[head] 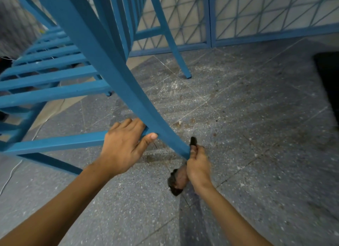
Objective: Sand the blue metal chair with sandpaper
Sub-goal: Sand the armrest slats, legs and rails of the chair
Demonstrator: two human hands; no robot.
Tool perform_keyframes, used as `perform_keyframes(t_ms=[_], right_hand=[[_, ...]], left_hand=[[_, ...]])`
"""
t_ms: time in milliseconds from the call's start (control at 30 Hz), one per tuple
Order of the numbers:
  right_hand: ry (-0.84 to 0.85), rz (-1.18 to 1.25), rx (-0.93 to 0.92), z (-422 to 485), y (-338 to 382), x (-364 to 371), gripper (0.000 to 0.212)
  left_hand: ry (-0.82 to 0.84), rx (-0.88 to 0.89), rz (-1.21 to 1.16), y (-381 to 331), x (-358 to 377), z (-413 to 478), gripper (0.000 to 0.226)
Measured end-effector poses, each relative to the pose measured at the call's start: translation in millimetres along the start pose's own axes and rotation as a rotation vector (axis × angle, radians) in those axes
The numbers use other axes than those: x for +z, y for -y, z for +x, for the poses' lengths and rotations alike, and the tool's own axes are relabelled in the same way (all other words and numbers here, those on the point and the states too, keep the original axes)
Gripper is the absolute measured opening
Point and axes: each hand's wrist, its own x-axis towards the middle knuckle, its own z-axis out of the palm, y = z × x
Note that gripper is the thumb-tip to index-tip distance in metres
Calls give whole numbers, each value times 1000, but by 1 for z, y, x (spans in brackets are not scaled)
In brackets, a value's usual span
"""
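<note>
Head camera looks down on a blue chair (95,49) tipped over so that its slatted seat and back fill the upper left, with one leg slanting down across the middle to end low in the picture. The left hand (124,146) grips the crossbar where it meets that leg, fingers curled over the top and thumb pressed along the near edge. The right hand (199,165) is closed round the very tip of the leg, holding a dark, crumpled piece of sandpaper (178,181) against it; one end of the sheet pokes up above the fingers and the rest hangs out below the palm, though motion blur makes its exact wrap around the leg hard to read. Below lies a grey speckled floor (247,126), dusted with pale powder and brown flecks. Behind stands a blue lattice fence (238,16). A thin white cord (11,174) trails along the floor at left.
</note>
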Motion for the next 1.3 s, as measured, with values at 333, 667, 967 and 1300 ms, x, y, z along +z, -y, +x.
perform_keyframes(t_ms=[333, 667, 967, 1300], right_hand=[[16, -260, 22, 39, -32, -56, 30], [109, -5, -289, -15, 41, -24, 33], [228, -16, -167, 12, 36, -27, 34], [119, 94, -302, -36, 101, -7, 29]], left_hand=[[-23, 19, -28, -2, 2, 0, 58], [-48, 23, -16, -4, 1, 0, 55], [-7, 15, -9, -1, 0, 1, 60], [15, 24, 1, 1, 2, 2, 69]])
